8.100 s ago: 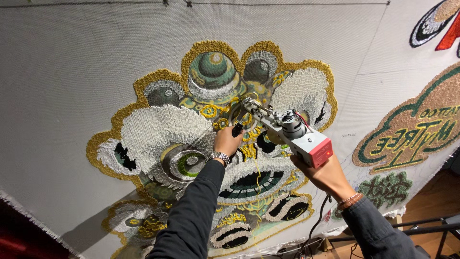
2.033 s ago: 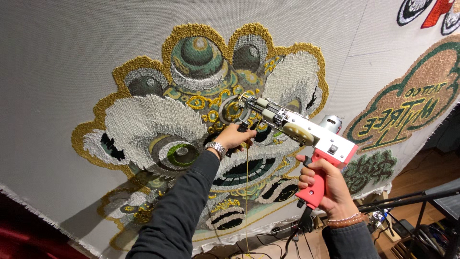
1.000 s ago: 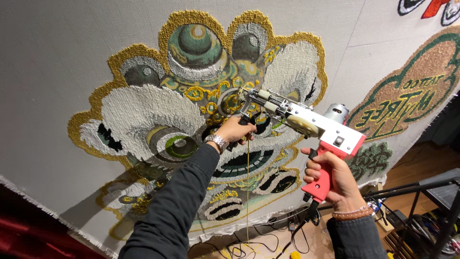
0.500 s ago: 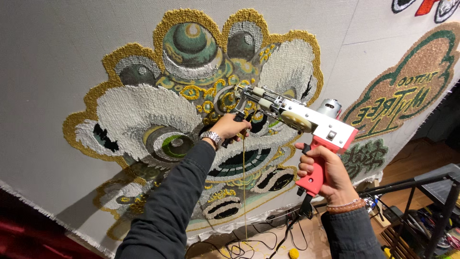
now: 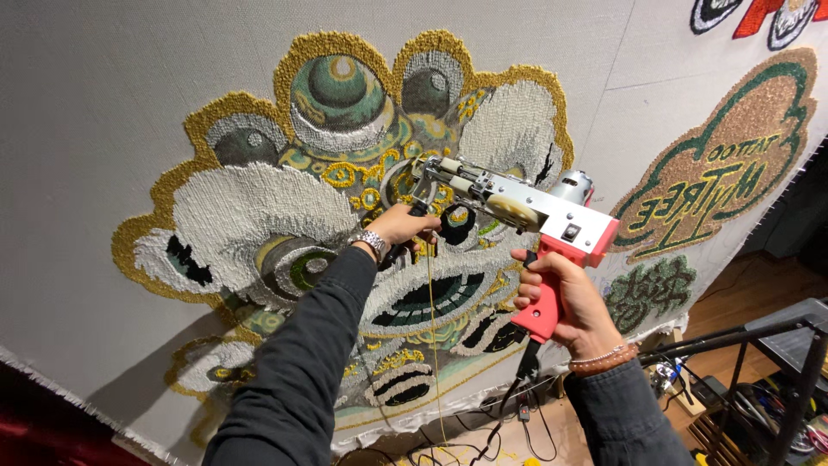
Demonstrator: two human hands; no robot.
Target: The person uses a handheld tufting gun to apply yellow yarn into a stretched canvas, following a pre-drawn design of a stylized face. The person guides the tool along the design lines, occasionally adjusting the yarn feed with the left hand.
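The right hand (image 5: 565,298) clamps the pink handle of the metal-bodied tufting gun (image 5: 517,207), its long axis pointing up-left at the tufted lion-head rug cloth (image 5: 259,207), while the nearer left hand (image 5: 405,226) grips its front handle.

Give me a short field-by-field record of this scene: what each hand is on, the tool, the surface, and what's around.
Left hand: left hand grips the black front handle of the tufting gun
Right hand: right hand wraps the pink rear grip
Tool: tufting gun, tip against the cloth
Yarn: yellow strand hanging below the gun
Surface: stretched backing cloth with a tufted lion-like face in gold, white and green
Beside it: green-edged tufted emblem at right
Below: power cord, metal stand, wooden floor
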